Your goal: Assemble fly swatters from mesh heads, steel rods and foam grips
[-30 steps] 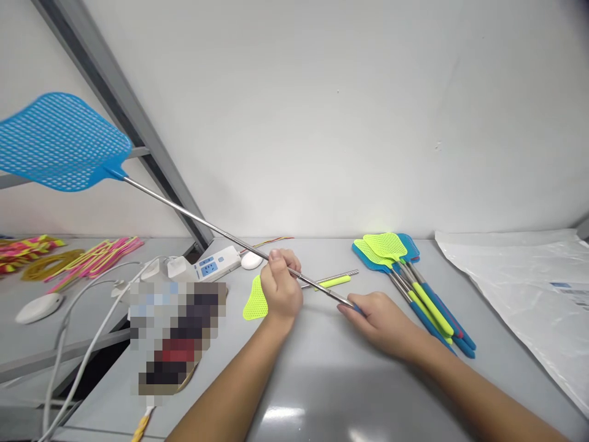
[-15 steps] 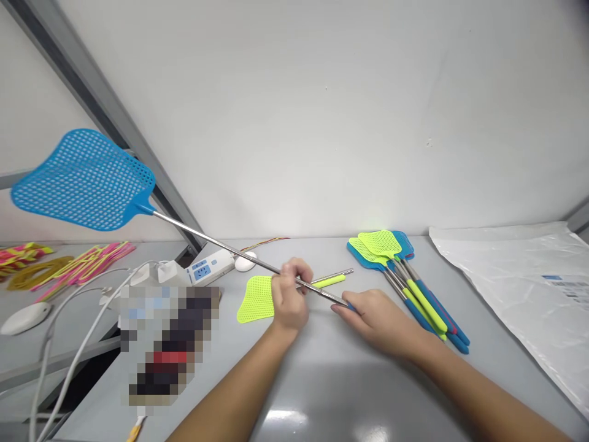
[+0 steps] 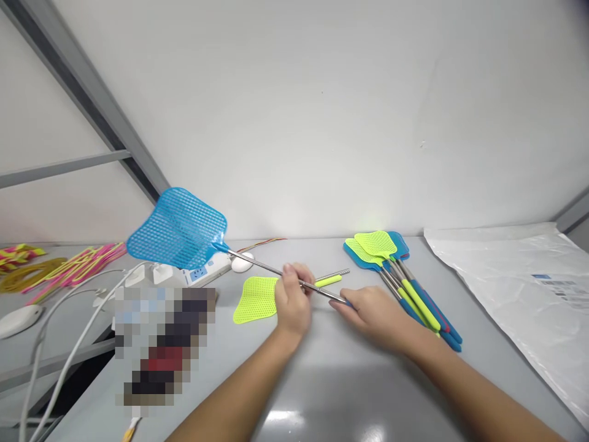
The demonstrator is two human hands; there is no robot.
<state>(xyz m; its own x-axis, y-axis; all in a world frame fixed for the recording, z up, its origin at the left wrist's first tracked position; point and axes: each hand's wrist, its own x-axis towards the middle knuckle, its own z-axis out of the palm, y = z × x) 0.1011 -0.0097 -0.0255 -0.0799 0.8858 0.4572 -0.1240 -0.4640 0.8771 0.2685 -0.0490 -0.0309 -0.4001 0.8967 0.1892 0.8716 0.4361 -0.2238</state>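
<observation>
A blue fly swatter [image 3: 181,230] with a metal telescopic shaft slants across the view, its perforated head raised at the left. My left hand [image 3: 295,301] is closed around the shaft near its middle. My right hand [image 3: 370,313] grips the blue handle end, most of which is hidden in the palm. Beneath, on the table, lies a yellow-green swatter head [image 3: 255,301], partly covered by my left hand. Just behind my hands rest a yellow-green handle [image 3: 329,280] and a bare metal rod. Right of my right hand is a pile of blue and yellow-green fly swatters [image 3: 416,294].
A white plastic bag [image 3: 506,276] covers the table's right side. At the left are a power strip [image 3: 216,268] with plugs and white cables, a round white device [image 3: 242,263], pink and yellow cords [image 3: 83,267], and a blurred-out object [image 3: 170,344]. A wall stands behind.
The blue swatter's head has come right and down, closer to my left hand, and the visible shaft is shorter. Both hands keep their hold in nearly the same place.
</observation>
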